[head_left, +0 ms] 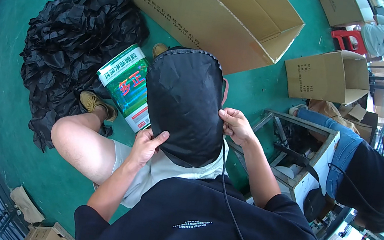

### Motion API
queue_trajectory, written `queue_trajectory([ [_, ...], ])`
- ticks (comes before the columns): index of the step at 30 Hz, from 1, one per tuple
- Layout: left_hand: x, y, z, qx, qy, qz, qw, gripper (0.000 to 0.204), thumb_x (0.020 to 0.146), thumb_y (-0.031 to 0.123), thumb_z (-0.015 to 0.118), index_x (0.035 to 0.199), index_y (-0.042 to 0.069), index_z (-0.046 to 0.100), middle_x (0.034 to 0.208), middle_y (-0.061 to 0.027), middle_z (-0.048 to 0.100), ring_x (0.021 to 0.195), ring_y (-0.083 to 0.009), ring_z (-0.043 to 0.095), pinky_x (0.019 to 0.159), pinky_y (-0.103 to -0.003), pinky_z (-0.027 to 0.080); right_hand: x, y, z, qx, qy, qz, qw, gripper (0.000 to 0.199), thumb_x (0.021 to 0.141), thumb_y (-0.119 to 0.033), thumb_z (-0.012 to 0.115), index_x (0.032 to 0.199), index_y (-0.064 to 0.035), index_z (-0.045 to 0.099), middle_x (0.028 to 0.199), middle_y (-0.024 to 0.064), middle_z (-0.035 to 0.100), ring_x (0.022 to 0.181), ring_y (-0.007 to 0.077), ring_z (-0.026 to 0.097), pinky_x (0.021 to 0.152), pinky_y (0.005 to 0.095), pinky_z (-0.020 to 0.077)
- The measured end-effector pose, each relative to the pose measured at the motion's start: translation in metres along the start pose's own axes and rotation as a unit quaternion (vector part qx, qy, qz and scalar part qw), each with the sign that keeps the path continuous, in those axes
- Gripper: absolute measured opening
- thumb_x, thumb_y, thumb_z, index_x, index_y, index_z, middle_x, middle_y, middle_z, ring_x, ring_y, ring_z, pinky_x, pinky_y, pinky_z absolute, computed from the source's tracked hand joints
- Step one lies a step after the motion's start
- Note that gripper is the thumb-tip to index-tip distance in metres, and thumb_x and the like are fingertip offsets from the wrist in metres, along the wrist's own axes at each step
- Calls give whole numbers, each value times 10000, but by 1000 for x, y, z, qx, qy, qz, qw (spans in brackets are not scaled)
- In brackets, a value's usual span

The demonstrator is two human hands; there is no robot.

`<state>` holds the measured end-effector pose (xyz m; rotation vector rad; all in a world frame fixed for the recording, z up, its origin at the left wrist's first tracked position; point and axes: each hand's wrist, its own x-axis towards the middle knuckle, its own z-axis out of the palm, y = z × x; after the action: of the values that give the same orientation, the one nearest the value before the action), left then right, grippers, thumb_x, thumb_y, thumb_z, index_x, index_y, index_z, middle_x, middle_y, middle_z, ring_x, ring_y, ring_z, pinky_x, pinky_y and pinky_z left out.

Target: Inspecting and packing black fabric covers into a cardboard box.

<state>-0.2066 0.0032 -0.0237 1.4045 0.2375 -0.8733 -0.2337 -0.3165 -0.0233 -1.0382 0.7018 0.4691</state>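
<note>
A black fabric cover (183, 106) with a rounded outline lies over my lap, its upper rim edged by a gathered or stitched seam. My left hand (148, 144) grips its lower left edge, thumb on top and the other fingers mostly hidden. At the right edge, my right hand (235, 126) pinches the fabric between thumb and fingers. What lies under the cover is hidden. Close to its left side stands a green and white tin (127, 84), partly covered by it. A strip of pink (225, 92) shows beyond the cover's right edge.
A heap of crumpled black fabric (79, 42) lies on the green floor at the left. One large open carton (214, 13) is ahead, another carton (327, 76) farther right. A metal-framed stand (300, 137) is at my right, near a seated person in jeans (335, 137). A red stool (349, 41) stands beyond.
</note>
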Motion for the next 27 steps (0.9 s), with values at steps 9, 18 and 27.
queue_trajectory([
  [9,0,-8,-2,-18,-21,-29,999,327,916,353,775,859,35,723,725,9,660,577,-55,564,528,-212,445,0,-3,3,-4,-8,-5,1000,312,1012,-259,656,744,-124,574,599,-39,528,432,36,397,416,200,297],
  [18,-1,-12,-4,-15,-31,-43,998,264,929,318,762,864,71,693,702,15,647,553,-64,595,508,-201,444,1,0,-2,-20,-25,-6,999,334,1016,-253,652,723,-133,545,602,-48,504,456,32,393,421,201,285],
  [27,-3,-19,-5,-18,-56,-55,997,346,910,361,781,823,46,670,704,-16,659,579,-83,615,536,-217,474,9,10,-12,-22,-35,0,999,322,1012,-255,657,732,-125,566,602,-50,502,462,36,400,421,201,300],
])
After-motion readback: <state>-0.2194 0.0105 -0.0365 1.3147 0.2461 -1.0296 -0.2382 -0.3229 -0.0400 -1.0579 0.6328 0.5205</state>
